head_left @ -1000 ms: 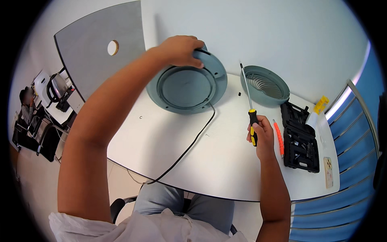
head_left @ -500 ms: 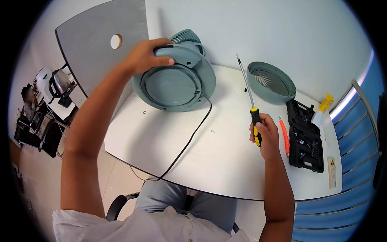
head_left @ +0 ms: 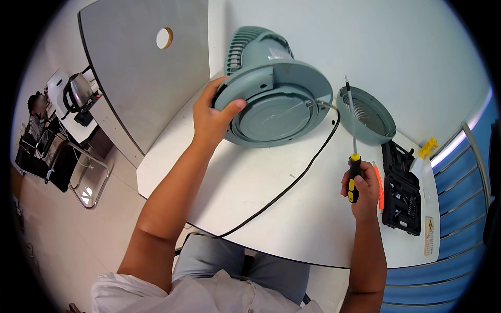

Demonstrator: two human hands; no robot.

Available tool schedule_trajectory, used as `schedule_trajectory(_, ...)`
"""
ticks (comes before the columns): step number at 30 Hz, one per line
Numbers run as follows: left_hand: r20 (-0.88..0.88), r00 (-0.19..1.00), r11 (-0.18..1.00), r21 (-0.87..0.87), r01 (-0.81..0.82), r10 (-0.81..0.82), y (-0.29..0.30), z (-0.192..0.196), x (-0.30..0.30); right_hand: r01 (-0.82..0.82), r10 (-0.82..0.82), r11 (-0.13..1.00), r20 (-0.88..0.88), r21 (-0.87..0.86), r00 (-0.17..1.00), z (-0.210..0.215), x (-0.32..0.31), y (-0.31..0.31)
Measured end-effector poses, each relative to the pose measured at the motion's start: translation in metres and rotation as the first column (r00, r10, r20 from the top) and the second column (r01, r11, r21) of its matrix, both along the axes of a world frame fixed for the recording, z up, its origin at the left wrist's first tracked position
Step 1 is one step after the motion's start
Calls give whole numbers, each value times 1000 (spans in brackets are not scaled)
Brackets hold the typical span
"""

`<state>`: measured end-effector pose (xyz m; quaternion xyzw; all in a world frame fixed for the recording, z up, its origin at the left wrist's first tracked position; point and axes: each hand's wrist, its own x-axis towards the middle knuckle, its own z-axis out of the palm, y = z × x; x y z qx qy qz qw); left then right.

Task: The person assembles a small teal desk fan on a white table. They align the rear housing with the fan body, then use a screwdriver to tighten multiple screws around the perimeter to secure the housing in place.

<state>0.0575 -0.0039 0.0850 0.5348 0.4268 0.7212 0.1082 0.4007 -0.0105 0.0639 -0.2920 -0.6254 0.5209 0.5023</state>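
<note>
A grey-green electric fan (head_left: 279, 112) is tipped so that the round underside of its base faces me; its ribbed head points up and back. My left hand (head_left: 214, 112) is closed on the left rim of the base, thumb on the underside and fingers behind. A black power cord (head_left: 271, 202) runs from the base over the table's front edge. My right hand (head_left: 364, 188) grips the black and yellow handle of a long screwdriver (head_left: 354, 130), its shaft pointing up and away, apart from the fan.
Behind the screwdriver, a round grey-green grille cover (head_left: 369, 116) lies on the white table (head_left: 313, 229). To the right are an orange-handled tool (head_left: 381, 193), an open black tool case (head_left: 402, 195) and a yellow item (head_left: 428, 148). A grey partition (head_left: 135, 68) stands left; a person (head_left: 37, 112) sits beyond.
My left hand has turned the fan, moving its base right and bringing more of the head into view. My right hand has moved slightly right with the screwdriver.
</note>
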Motion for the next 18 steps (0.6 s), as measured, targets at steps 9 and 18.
schedule_trajectory(9, 107, 994, 998, 68, -13, 6, 5, -26, -1, -121, 136, 990, 246, -78, 960, -3, -21, -29)
schedule_trajectory(18, 114, 991, 997, 21, 73, -75, 3, -21, 2, -186, 248, 877, 87, -442, 965, 30, -46, -68)
